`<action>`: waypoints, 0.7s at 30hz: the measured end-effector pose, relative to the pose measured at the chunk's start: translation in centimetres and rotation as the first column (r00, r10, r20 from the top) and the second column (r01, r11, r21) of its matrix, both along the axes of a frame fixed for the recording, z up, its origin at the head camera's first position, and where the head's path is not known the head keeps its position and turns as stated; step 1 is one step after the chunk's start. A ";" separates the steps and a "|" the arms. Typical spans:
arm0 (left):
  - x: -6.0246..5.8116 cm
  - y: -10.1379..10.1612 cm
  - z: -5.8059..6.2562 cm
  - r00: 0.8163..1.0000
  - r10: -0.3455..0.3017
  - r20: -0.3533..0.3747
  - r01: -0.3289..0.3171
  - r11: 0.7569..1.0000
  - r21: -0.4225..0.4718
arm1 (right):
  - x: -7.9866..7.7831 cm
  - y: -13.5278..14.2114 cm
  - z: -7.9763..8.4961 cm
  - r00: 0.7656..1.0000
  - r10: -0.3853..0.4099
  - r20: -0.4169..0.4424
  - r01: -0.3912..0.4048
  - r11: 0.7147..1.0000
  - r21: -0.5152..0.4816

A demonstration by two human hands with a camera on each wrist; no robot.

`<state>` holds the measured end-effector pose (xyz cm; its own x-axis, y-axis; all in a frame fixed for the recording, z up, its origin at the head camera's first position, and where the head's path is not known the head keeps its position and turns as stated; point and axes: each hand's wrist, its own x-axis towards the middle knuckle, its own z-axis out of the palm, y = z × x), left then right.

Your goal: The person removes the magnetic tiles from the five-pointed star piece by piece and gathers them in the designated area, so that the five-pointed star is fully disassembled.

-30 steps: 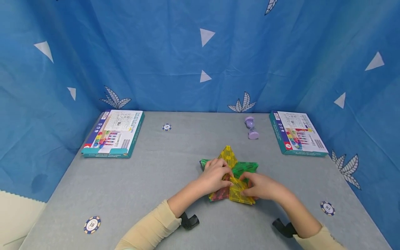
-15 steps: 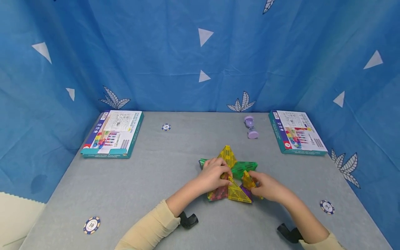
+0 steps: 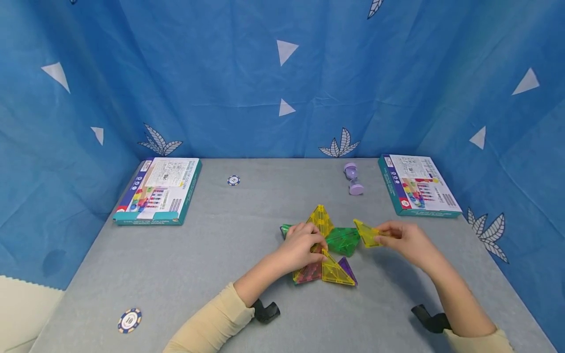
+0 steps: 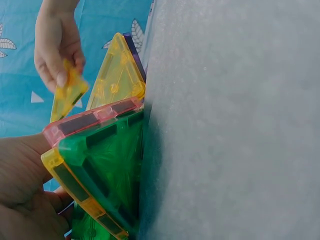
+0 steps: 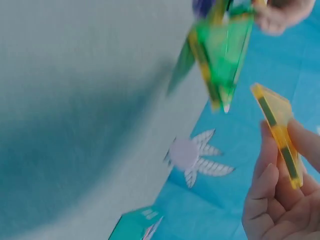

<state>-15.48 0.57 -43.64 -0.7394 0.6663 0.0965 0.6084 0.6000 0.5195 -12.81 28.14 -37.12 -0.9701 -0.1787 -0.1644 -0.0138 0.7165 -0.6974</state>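
My right hand (image 3: 408, 241) pinches a translucent yellow triangular magnetic tile (image 3: 366, 234) between thumb and fingers, raised off the table at the right of a magnetic-tile star (image 3: 344, 240). Close up, the right wrist view shows this tile's edge (image 5: 280, 135) with dark magnet strips. The star has yellow, green, red and purple triangles. My left hand (image 3: 304, 246) grips its middle, partly covering it. At the star's front stand a yellow tile (image 3: 336, 272) and a purple tile (image 3: 347, 267), with a gap between them. In the left wrist view, a green tile (image 4: 107, 165) faces the camera.
A purple hourglass (image 3: 353, 179) lies behind the star. Flat boxed sets lie at the back left (image 3: 159, 191) and back right (image 3: 419, 186). Poker chips lie at the rear (image 3: 234, 180) and front left (image 3: 130, 320). A blue curtain (image 3: 247, 98) hangs behind the table.
The yellow tile has come away from the star's front right in my right hand and moved up and to the right, uncovering the purple tile. My left hand stays on the star.
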 end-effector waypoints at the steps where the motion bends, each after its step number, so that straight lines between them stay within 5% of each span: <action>1: -0.1 0.0 0.0 1.000 -0.001 -0.002 0.001 1.000 0.001 | -0.7 0.5 0.1 1.000 -0.015 -0.018 0.015 1.000 0.003; 6: -0.1 0.1 -0.2 1.000 -0.007 -0.014 0.007 1.000 0.001 | -5.6 2.7 -0.8 1.000 -0.004 0.009 0.004 1.000 0.002; 12: 0.1 0.1 -0.3 0.999 -0.007 -0.034 0.008 1.000 0.009 | -10.9 4.0 -2.9 0.961 0.113 0.253 -0.103 0.993 -0.049; 16: 0.1 0.2 -0.2 0.999 -0.008 -0.041 0.009 1.000 0.011 | -12.9 4.6 -3.7 0.918 0.159 0.363 -0.139 0.987 -0.080; 21: 0.1 0.0 -0.2 0.999 -0.007 -0.038 0.007 1.000 0.010 | -14.0 5.0 -4.2 0.910 0.150 0.386 -0.130 0.989 -0.076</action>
<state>-15.39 0.61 -43.82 -0.7303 0.6704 0.1313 0.6320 0.5900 0.5025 -26.84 33.13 -41.29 -0.7952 -0.3250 -0.5119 0.1679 0.6933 -0.7009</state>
